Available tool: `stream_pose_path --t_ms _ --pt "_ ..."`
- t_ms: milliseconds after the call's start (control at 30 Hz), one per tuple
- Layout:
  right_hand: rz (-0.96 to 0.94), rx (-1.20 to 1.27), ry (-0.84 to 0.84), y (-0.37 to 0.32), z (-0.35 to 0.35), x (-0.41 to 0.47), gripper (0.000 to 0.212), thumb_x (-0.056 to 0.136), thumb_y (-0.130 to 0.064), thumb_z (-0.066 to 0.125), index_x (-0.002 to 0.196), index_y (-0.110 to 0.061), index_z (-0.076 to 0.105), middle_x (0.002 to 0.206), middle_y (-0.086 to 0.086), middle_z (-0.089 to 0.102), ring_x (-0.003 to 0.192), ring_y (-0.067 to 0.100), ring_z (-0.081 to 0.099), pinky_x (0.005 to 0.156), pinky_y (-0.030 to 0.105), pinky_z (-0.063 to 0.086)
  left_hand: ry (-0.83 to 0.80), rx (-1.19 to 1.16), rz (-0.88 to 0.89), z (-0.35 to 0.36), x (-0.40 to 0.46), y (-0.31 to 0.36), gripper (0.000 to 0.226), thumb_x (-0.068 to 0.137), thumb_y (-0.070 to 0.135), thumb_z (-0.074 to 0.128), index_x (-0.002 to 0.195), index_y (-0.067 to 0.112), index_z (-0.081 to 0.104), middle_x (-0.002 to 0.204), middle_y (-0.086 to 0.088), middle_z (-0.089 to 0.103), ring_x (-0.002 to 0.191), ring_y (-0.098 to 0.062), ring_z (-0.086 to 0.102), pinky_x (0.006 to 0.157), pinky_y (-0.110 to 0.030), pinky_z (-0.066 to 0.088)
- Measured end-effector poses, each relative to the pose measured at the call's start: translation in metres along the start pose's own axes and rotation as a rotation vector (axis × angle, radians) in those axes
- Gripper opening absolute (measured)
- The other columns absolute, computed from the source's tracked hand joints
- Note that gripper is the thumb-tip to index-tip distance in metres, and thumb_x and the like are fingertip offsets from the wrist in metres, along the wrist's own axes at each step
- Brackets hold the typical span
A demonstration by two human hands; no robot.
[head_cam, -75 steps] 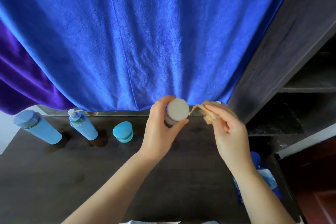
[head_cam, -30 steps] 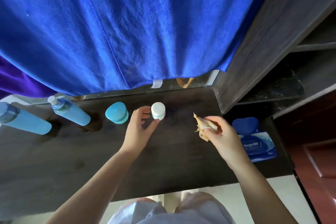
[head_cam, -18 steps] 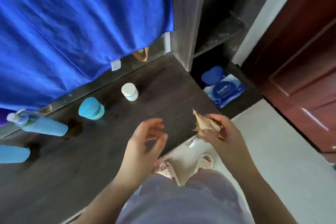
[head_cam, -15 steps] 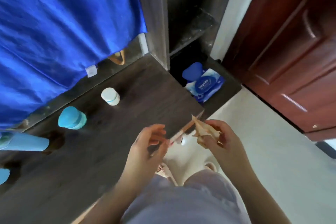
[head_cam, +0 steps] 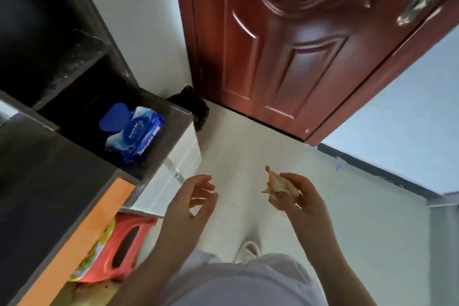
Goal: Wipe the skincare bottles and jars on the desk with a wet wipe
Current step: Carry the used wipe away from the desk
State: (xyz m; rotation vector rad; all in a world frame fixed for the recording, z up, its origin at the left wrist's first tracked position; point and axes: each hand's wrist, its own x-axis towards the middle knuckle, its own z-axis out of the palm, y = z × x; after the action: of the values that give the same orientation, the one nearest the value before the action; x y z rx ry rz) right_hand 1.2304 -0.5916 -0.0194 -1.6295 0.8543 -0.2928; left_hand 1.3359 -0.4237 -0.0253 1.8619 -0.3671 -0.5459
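My right hand [head_cam: 299, 200] pinches a crumpled, tan-stained wet wipe [head_cam: 275, 185] over the pale floor, away from the desk. My left hand [head_cam: 192, 202] hovers beside it with fingers loosely curled and apart, holding nothing. The dark desk [head_cam: 42, 181] fills the lower left. A blue pack of wet wipes [head_cam: 135, 133] with its lid flipped up lies on the desk's lower right shelf. None of the skincare bottles or jars appear in this view.
A red-brown door [head_cam: 285, 40] stands ahead with a black bag [head_cam: 196, 107] at its foot. A red plastic stool [head_cam: 119, 251] sits under the desk's orange edge. My legs and a slipper [head_cam: 249, 251] are below. Dark shelves [head_cam: 49, 40] rise at upper left.
My left hand set the white jar down on the desk and let go. The view swung right, away from the bottles, toward the door and floor, with the wipe still in my right hand.
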Motion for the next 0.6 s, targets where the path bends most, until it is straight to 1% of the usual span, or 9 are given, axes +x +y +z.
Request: stream_pose_path --t_ms 133,200,300,367,433,467,533,600 --pt "0.011 0.043 0.040 0.008 -0.034 0.038 0.019 0.086 -0.012 0.061 0.097 -0.027 0.060 0.090 -0.009 0.069 0.080 0.005 0.068 0.064 0.013 0.053 -0.009 -0.001 0.001 0.037 0.031 0.012 0.032 0.086 0.008 0.060 0.098 0.038 0.055 0.098 0.024 0.064 0.089 0.003 0.062 0.073 -0.004 0.045" --pt "0.016 0.047 0.019 0.006 -0.040 0.063 0.018 0.086 -0.012 0.060 0.098 -0.026 0.060 0.090 -0.009 0.069 0.080 0.006 0.068 0.064 0.013 0.053 -0.003 -0.001 -0.007 0.049 0.052 0.016 0.033 0.087 0.009 0.060 0.098 0.040 0.054 0.097 0.028 0.064 0.089 0.005 0.061 0.073 -0.004 0.045" --pt "-0.001 0.025 -0.013 0.002 -0.042 0.110 0.016 0.086 -0.017 0.061 0.097 -0.027 0.059 0.089 -0.012 0.068 0.078 0.002 0.068 0.061 0.011 0.051 0.005 0.000 -0.014 0.061 0.094 0.022 0.031 0.087 0.011 0.059 0.097 0.040 0.053 0.094 0.034 0.062 0.091 0.007 0.060 0.072 -0.003 0.044" --pt "-0.009 0.008 -0.021 -0.005 -0.041 0.148 0.015 0.085 -0.020 0.062 0.096 -0.030 0.059 0.086 -0.014 0.068 0.079 0.001 0.067 0.062 0.012 0.052 0.033 -0.016 -0.015 0.066 0.129 0.027 0.031 0.086 0.010 0.060 0.097 0.039 0.053 0.093 0.030 0.064 0.090 0.006 0.060 0.073 -0.004 0.045" --pt "-0.017 0.004 -0.015 -0.013 -0.040 0.190 0.017 0.084 -0.019 0.062 0.096 -0.030 0.061 0.085 -0.015 0.068 0.081 0.006 0.067 0.067 0.019 0.055 0.046 -0.027 -0.017 0.068 0.170 0.033 0.030 0.087 0.011 0.060 0.097 0.038 0.054 0.090 0.020 0.067 0.089 0.005 0.061 0.072 -0.005 0.045" --pt "-0.018 0.006 -0.015 -0.020 -0.039 0.213 0.018 0.084 -0.017 0.062 0.098 -0.028 0.062 0.086 -0.013 0.068 0.082 0.009 0.067 0.070 0.023 0.056 0.048 -0.024 -0.022 0.068 0.192 0.036 0.029 0.087 0.012 0.059 0.097 0.039 0.054 0.090 0.017 0.066 0.088 0.006 0.060 0.071 -0.005 0.045" --pt "-0.015 0.030 -0.023 -0.038 -0.033 0.257 0.020 0.083 -0.012 0.061 0.100 -0.024 0.063 0.086 -0.010 0.069 0.082 0.013 0.067 0.073 0.029 0.056 0.054 -0.015 -0.018 0.061 0.233 0.047 0.025 0.088 0.018 0.059 0.100 0.040 0.053 0.094 0.017 0.064 0.089 0.005 0.060 0.070 -0.006 0.046" --pt "-0.039 0.064 -0.068 -0.063 -0.024 0.294 0.024 0.083 -0.008 0.062 0.101 -0.023 0.064 0.088 -0.005 0.070 0.083 0.015 0.068 0.072 0.028 0.055 0.099 -0.022 0.000 0.052 0.268 0.061 0.022 0.086 0.024 0.061 0.100 0.040 0.054 0.090 0.015 0.066 0.088 -0.002 0.062 0.072 -0.008 0.047"
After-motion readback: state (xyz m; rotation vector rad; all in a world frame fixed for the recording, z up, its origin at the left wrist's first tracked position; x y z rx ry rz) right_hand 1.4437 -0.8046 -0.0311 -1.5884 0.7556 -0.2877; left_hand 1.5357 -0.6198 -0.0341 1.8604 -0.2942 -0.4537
